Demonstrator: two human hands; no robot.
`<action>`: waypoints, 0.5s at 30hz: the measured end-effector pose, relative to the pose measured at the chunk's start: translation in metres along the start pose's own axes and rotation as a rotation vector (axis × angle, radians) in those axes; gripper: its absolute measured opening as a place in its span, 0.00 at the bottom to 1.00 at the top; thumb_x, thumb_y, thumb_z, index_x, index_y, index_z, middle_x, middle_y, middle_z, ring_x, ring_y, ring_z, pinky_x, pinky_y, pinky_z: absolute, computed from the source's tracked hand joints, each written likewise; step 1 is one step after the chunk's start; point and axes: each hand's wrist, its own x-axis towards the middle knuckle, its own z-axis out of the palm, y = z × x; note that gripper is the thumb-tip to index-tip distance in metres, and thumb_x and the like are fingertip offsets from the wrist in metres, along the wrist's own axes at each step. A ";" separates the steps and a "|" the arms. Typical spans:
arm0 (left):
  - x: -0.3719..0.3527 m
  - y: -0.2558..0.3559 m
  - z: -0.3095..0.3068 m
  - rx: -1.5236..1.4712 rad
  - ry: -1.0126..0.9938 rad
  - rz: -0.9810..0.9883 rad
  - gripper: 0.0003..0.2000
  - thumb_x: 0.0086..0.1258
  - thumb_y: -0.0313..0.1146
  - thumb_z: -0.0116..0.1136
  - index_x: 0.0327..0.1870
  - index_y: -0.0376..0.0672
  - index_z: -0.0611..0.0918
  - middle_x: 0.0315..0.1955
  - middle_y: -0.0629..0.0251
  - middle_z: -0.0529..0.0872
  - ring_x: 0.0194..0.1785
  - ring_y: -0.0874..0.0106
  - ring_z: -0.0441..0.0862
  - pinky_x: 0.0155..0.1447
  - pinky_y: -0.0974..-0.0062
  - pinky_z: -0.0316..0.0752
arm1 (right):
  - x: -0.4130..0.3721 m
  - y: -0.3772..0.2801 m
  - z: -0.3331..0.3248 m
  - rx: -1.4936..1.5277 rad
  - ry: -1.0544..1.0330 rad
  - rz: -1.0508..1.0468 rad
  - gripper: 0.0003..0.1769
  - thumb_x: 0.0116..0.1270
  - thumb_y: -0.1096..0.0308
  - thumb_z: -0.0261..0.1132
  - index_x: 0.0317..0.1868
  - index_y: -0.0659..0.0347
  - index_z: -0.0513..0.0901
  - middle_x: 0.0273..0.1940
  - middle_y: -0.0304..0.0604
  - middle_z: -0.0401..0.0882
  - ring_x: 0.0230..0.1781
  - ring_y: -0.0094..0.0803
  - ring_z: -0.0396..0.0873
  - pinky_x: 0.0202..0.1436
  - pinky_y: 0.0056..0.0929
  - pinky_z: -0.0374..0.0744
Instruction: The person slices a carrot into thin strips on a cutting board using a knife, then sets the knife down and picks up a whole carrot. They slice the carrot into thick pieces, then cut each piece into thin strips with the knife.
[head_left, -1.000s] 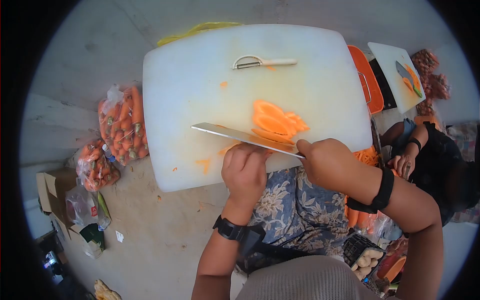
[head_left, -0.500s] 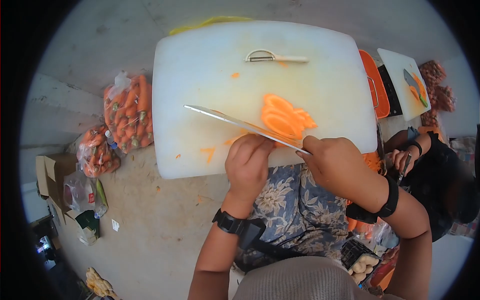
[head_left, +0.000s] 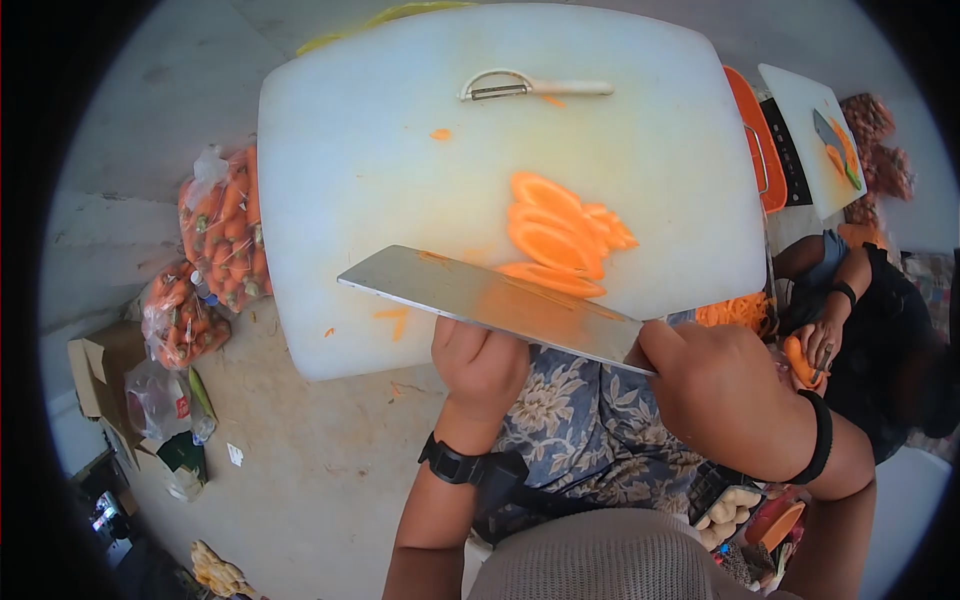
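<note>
My right hand [head_left: 715,385] grips the handle end of a wide cleaver [head_left: 480,305], its blade tilted so that a broad side faces up, with carrot shreds stuck to it. My left hand [head_left: 482,362] is curled at the blade's near edge; its fingertips are hidden by the blade, and what they hold cannot be made out. Just beyond the blade, overlapping carrot slices [head_left: 560,238] lie on the white cutting board [head_left: 380,180]. A white-handled peeler [head_left: 565,88] rests toward the board's far side. Small carrot scraps [head_left: 440,134] are scattered about.
Bags of carrots [head_left: 225,230] stand left of the board, near an open cardboard box [head_left: 105,365]. An orange tub [head_left: 745,140] sits at right, with another board [head_left: 815,130] bearing a knife beyond. A co-worker's hand [head_left: 822,335] holds a carrot. Carrot shreds [head_left: 735,312] lie below the board's right corner.
The cleaver has come nearer to me and rolled from edge-on to showing its broad side. One carrot slice now lies apart beside the blade. The board appears shifted as the view moved.
</note>
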 end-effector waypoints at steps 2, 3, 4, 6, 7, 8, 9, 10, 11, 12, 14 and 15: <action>-0.004 -0.003 0.000 -0.035 -0.004 0.004 0.11 0.51 0.16 0.63 0.37 0.32 0.85 0.40 0.56 0.86 0.44 0.55 0.83 0.51 0.63 0.78 | -0.002 -0.001 -0.004 -0.016 -0.009 -0.017 0.07 0.58 0.71 0.64 0.32 0.61 0.74 0.20 0.46 0.76 0.18 0.41 0.79 0.21 0.37 0.77; -0.006 -0.004 0.000 -0.067 0.000 0.012 0.11 0.51 0.17 0.64 0.38 0.33 0.85 0.39 0.56 0.86 0.44 0.55 0.83 0.52 0.63 0.78 | -0.005 0.000 -0.007 -0.016 -0.044 -0.012 0.07 0.58 0.71 0.64 0.32 0.61 0.73 0.20 0.44 0.75 0.18 0.40 0.78 0.20 0.35 0.76; -0.007 -0.004 0.000 -0.067 -0.005 0.006 0.11 0.51 0.17 0.64 0.38 0.33 0.85 0.39 0.56 0.86 0.44 0.55 0.83 0.52 0.63 0.78 | -0.008 0.002 -0.009 -0.014 -0.081 -0.009 0.07 0.57 0.71 0.64 0.31 0.61 0.73 0.20 0.43 0.73 0.17 0.38 0.78 0.19 0.34 0.75; -0.008 -0.004 -0.002 -0.059 -0.020 0.006 0.13 0.49 0.18 0.66 0.38 0.34 0.86 0.38 0.57 0.86 0.43 0.55 0.83 0.51 0.62 0.78 | -0.013 0.003 -0.009 -0.056 -0.083 0.000 0.08 0.57 0.71 0.64 0.31 0.60 0.72 0.19 0.42 0.72 0.16 0.37 0.76 0.18 0.32 0.74; -0.010 -0.004 -0.002 -0.064 -0.025 -0.002 0.13 0.49 0.18 0.66 0.38 0.34 0.86 0.38 0.57 0.86 0.43 0.55 0.83 0.51 0.62 0.78 | -0.015 0.003 -0.009 -0.102 -0.078 0.010 0.08 0.56 0.71 0.64 0.30 0.60 0.72 0.18 0.40 0.71 0.15 0.35 0.75 0.17 0.31 0.73; -0.014 -0.002 -0.001 -0.148 -0.055 -0.112 0.12 0.49 0.18 0.66 0.37 0.35 0.86 0.38 0.58 0.86 0.43 0.56 0.84 0.50 0.62 0.78 | -0.016 0.003 -0.008 -0.101 -0.086 0.014 0.08 0.56 0.71 0.64 0.30 0.60 0.72 0.18 0.40 0.71 0.15 0.35 0.75 0.17 0.31 0.73; -0.016 -0.002 0.000 -0.232 -0.084 -0.220 0.12 0.49 0.18 0.67 0.37 0.36 0.86 0.38 0.59 0.86 0.42 0.56 0.84 0.49 0.62 0.78 | -0.018 0.003 -0.007 -0.131 -0.069 0.018 0.08 0.56 0.71 0.65 0.30 0.60 0.72 0.17 0.39 0.70 0.14 0.33 0.73 0.16 0.30 0.71; -0.016 -0.002 -0.001 -0.238 -0.088 -0.225 0.12 0.49 0.18 0.67 0.37 0.36 0.86 0.38 0.59 0.86 0.42 0.56 0.84 0.49 0.62 0.78 | -0.019 0.002 -0.006 -0.162 -0.052 0.021 0.08 0.55 0.71 0.65 0.30 0.59 0.71 0.17 0.38 0.68 0.13 0.31 0.72 0.16 0.29 0.70; -0.014 -0.001 -0.002 -0.240 -0.079 -0.213 0.11 0.50 0.19 0.67 0.36 0.37 0.86 0.37 0.60 0.86 0.41 0.57 0.84 0.49 0.62 0.79 | -0.018 0.002 -0.006 -0.162 -0.059 0.025 0.08 0.55 0.71 0.65 0.30 0.59 0.71 0.17 0.38 0.68 0.13 0.31 0.72 0.16 0.29 0.70; -0.012 -0.001 -0.003 -0.242 -0.071 -0.201 0.10 0.51 0.20 0.67 0.36 0.38 0.86 0.37 0.60 0.87 0.40 0.57 0.85 0.48 0.63 0.79 | -0.017 0.001 -0.008 -0.193 -0.070 0.022 0.09 0.54 0.71 0.65 0.30 0.60 0.71 0.17 0.38 0.68 0.13 0.30 0.72 0.15 0.29 0.70; -0.011 0.001 -0.003 -0.301 -0.059 -0.256 0.09 0.52 0.20 0.67 0.35 0.38 0.86 0.36 0.60 0.87 0.40 0.57 0.85 0.48 0.64 0.79 | -0.015 -0.001 -0.011 -0.223 -0.088 0.023 0.09 0.53 0.71 0.65 0.30 0.61 0.71 0.16 0.38 0.68 0.13 0.30 0.71 0.14 0.29 0.69; -0.010 0.001 -0.003 -0.356 -0.043 -0.306 0.08 0.53 0.20 0.66 0.35 0.39 0.86 0.36 0.60 0.87 0.39 0.58 0.85 0.48 0.65 0.78 | -0.014 -0.002 -0.012 -0.253 -0.096 0.014 0.09 0.53 0.72 0.65 0.30 0.61 0.71 0.16 0.38 0.67 0.13 0.29 0.71 0.14 0.29 0.69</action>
